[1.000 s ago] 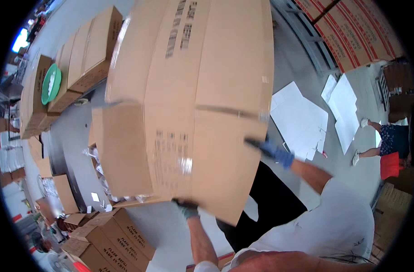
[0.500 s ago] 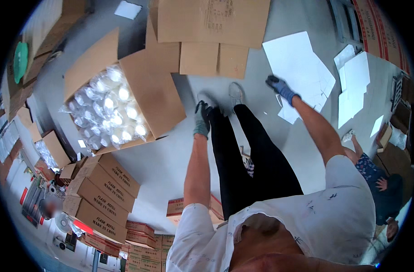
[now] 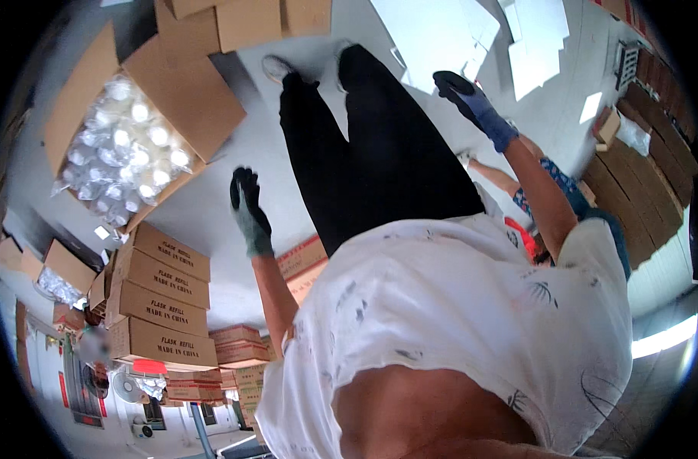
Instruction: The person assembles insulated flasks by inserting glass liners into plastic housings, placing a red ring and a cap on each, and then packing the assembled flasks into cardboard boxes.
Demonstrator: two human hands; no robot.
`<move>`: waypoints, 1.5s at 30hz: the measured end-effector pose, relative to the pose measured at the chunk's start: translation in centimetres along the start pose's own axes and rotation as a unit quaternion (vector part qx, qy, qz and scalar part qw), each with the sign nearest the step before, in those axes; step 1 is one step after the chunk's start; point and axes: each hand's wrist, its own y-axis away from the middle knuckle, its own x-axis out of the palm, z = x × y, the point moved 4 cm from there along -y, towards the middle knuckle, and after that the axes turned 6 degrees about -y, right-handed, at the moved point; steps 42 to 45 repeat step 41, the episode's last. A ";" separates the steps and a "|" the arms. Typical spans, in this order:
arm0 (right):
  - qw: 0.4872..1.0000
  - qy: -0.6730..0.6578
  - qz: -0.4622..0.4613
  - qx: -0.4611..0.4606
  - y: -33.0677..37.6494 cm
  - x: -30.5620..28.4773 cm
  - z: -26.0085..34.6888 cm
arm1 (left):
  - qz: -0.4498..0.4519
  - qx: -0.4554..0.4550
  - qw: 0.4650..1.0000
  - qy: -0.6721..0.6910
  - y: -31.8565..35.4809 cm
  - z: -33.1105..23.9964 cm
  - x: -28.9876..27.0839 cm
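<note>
My left hand, in a grey-green glove with black fingers, hangs in the air with its fingers loosely extended and nothing in them. To its upper left stands an open cardboard carton full of round white items in clear plastic bags. My right hand, in a blue glove with a black palm, is held out to the right, fingers loosely stretched, with no object visible in it. Beyond it, white sheets lie on the grey floor. Neither hand touches anything that I can see.
Stacked brown cartons stand at the left, with red-striped boxes beyond. More cardboard lies at the top. A partly hidden person is at the right, near stacked brown cardboard. A fan stands at the lower left.
The view has swung, so the open carton and sheets sit higher and further left. My left hand has come away from beside my leg. My trunk is more upright and my legs have moved.
</note>
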 end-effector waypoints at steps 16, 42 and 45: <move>0.960 -0.005 0.190 -0.205 21.2 -5.7 13.7 | 0.489 -0.019 0.858 -0.157 28.9 -14.3 21.2; 0.600 0.548 0.315 -0.490 22.2 6.5 20.9 | 0.303 0.160 0.933 -0.108 34.7 -15.0 21.4; 0.600 0.548 0.315 -0.490 22.2 6.5 20.9 | 0.303 0.160 0.933 -0.108 34.7 -15.0 21.4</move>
